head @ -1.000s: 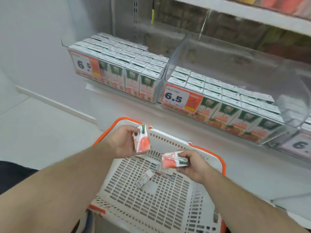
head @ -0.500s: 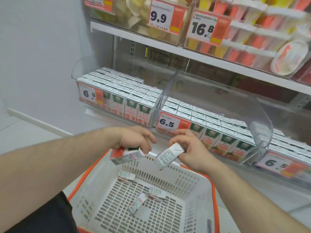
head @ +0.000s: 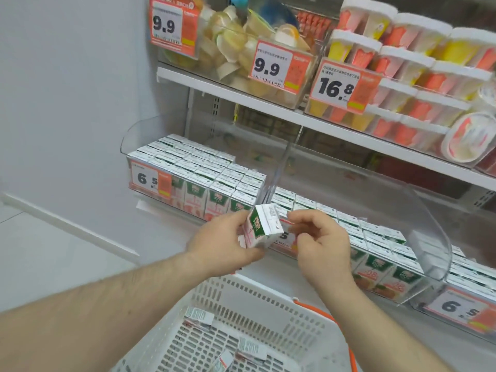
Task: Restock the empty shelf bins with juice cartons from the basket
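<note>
A pale wall (head: 67, 103) closes the left side of a white shelf unit, with open floor (head: 40, 251) below it. In front of the lower shelf, the left hand (head: 225, 245) grasps a juice carton (head: 261, 228) tilted in the air, just before the divider between two clear bins. The right hand (head: 319, 242) hangs just beside the carton with its fingers loosely curled, gripping nothing. The left bin (head: 128, 140) is packed with cartons up to its front edge; the middle bin (head: 429, 237) shows room above its rows and a tall clear side wall. Below the hands, the white basket (head: 241, 291) with an orange handle (head: 322, 315) holds a few loose cartons (head: 251, 350). The upper shelf (head: 295, 116) carries tubs behind price tags.
</note>
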